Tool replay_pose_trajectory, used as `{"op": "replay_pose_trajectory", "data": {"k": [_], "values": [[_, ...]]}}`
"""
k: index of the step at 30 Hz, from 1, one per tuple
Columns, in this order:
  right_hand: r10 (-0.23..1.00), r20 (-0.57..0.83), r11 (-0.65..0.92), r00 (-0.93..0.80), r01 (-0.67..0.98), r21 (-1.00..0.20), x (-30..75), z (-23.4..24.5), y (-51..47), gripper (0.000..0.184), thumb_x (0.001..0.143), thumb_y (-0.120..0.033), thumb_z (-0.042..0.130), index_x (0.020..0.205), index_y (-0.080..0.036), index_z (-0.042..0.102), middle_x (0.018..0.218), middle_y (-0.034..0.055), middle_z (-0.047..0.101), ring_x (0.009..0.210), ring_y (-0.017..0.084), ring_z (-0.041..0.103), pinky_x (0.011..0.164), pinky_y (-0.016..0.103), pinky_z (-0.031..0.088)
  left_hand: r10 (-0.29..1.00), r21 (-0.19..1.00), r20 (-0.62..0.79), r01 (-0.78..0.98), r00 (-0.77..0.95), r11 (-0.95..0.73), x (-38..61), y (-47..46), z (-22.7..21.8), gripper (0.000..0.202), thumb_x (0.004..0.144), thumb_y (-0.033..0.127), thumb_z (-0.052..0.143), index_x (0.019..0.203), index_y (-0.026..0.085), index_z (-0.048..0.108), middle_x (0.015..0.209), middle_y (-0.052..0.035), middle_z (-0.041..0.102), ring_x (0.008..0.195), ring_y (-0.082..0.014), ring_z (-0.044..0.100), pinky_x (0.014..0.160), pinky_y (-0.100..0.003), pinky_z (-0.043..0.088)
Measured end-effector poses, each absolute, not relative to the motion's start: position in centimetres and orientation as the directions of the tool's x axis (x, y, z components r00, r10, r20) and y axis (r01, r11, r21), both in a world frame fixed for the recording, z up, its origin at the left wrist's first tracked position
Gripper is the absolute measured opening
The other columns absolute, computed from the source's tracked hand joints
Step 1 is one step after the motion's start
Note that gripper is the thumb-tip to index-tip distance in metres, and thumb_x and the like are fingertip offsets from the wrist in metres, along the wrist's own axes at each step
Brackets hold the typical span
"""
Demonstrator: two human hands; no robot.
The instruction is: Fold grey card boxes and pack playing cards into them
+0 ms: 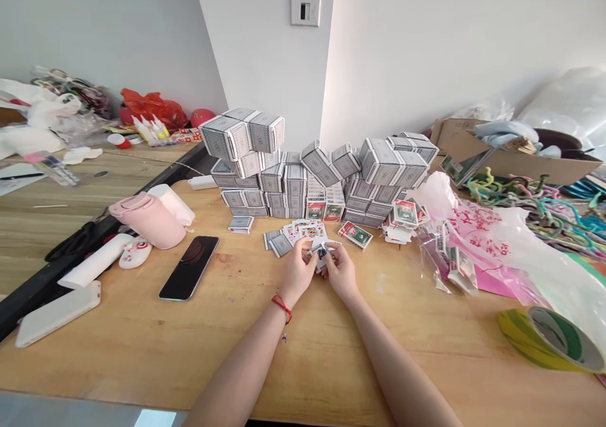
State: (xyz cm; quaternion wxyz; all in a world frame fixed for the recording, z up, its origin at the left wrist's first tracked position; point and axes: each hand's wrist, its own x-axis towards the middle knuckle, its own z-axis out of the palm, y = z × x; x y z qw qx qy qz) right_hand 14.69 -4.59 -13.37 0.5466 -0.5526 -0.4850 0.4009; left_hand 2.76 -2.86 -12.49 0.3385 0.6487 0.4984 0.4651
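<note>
- Playing cards [322,254]: small packet held up just above the wooden table [142,357], centred between both hands; card count hidden by fingers.
- Left grip [297,272]: fingers together, clamped on the packet's left side. Red string bracelet [283,307] on that wrist.
- Right grip [341,274]: fingers together, clamped on the packet's right side.
- Key relation: packet sits between the grips, long axis running roughly away from the body with a slight tilt. Neither hand clearly nearer; exact angle hard to tell behind the fingers.
- Fanned cards [303,231]: loose spread just ahead of the grips, not touching them.
- Grey-patterned card boxes [284,180]: stacked in a wall farther ahead. Single loose box [241,223] sits ahead-left.
- Green-and-red card packs [355,234]: lying ahead-right, near the grips.
- Left of the hands: black smartphone [189,268], pink bottle [149,220].
- Right of the hands: pink-printed plastic bag [473,237], green-and-yellow tape roll [549,338].
</note>
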Motion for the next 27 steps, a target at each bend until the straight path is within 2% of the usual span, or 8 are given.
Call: {"op": "replay_pose_trajectory", "data": {"k": [3, 7, 14, 19, 23, 27], "values": [[0.977, 0.050, 0.029, 0.207, 0.100, -0.995, 14.85, -13.61, -4.41, 0.036, 0.078, -0.048, 0.046, 0.100, -0.021, 0.053, 0.059, -0.0017, 0.059, 0.038, 0.012, 0.052, 0.038, 0.025, 0.044, 0.939, 0.839, 0.323, 0.424, 0.116, -0.341, 2.74, -2.82, -12.44, 0.023, 0.079, 0.019, 0.048, 0.102, 0.018, 0.054, 0.098, -0.0071, 0.061, 0.083, -0.0147, 0.059, 0.073, -0.028, 0.047], [0.976, -0.033, -0.046, 0.213, 0.056, -0.997, 14.96, -13.89, -4.15, 0.040, 0.080, -0.054, 0.039, 0.097, -0.020, 0.053, 0.045, -0.0039, 0.054, 0.035, 0.015, 0.052, 0.036, 0.025, 0.044, 0.931, 0.788, 0.350, 0.505, 0.105, -0.353, 2.50, -2.83, -12.51, 0.023, 0.079, 0.020, 0.050, 0.102, 0.019, 0.057, 0.097, -0.0065, 0.064, 0.086, -0.0160, 0.060, 0.077, -0.030, 0.048], [0.972, -0.063, -0.064, 0.227, -0.003, -0.998, 15.12, -13.93, -3.85, 0.041, 0.075, -0.055, 0.045, 0.094, -0.019, 0.055, 0.047, -0.0028, 0.056, 0.035, 0.015, 0.052, 0.036, 0.026, 0.044, 0.894, 0.699, 0.419, 0.573, 0.159, -0.429, 2.21, -2.80, -12.35, 0.022, 0.083, 0.022, 0.046, 0.098, 0.020, 0.060, 0.097, -0.0058, 0.066, 0.090, -0.0168, 0.060, 0.081, -0.031, 0.048], [0.983, -0.045, -0.038, 0.177, -0.044, -0.998, 15.20, -13.63, -3.77, 0.041, 0.069, -0.050, 0.056, 0.096, -0.019, 0.057, 0.059, -0.0009, 0.062, 0.036, 0.013, 0.052, 0.035, 0.025, 0.043, 0.894, 0.699, 0.432, 0.583, 0.117, -0.414, 2.19, -2.70, -12.33, 0.022, 0.083, 0.021, 0.044, 0.096, 0.018, 0.061, 0.093, -0.0073, 0.066, 0.087, -0.0172, 0.061, 0.078, -0.030, 0.048], [0.989, -0.034, -0.035, 0.143, 0.003, -0.999, 15.19, -13.48, -3.96, 0.038, 0.070, -0.045, 0.058, 0.095, -0.017, 0.058, 0.043, -0.0043, 0.055, 0.029, 0.011, 0.045, 0.032, 0.023, 0.037, 0.902, 0.719, 0.426, 0.578, 0.073, -0.386, 2.16, -2.76, -12.33, 0.022, 0.084, 0.022, 0.043, 0.095, 0.017, 0.062, 0.088, -0.0084, 0.066, 0.081, -0.0167, 0.062, 0.072, -0.028, 0.047], [0.988, -0.036, -0.034, 0.150, -0.010, -0.999, 15.29, -13.45, -3.97, 0.034, 0.070, -0.039, 0.056, 0.095, -0.016, 0.059, 0.036, -0.0054, 0.051, 0.029, 0.012, 0.046, 0.033, 0.023, 0.037, 0.940, 0.780, 0.341, 0.561, -0.012, -0.276, 2.23, -2.79, -12.29, 0.024, 0.084, 0.027, 0.042, 0.086, 0.015, 0.063, 0.075, -0.0080, 0.066, 0.068, -0.0162, 0.061, 0.064, -0.026, 0.046]]}}
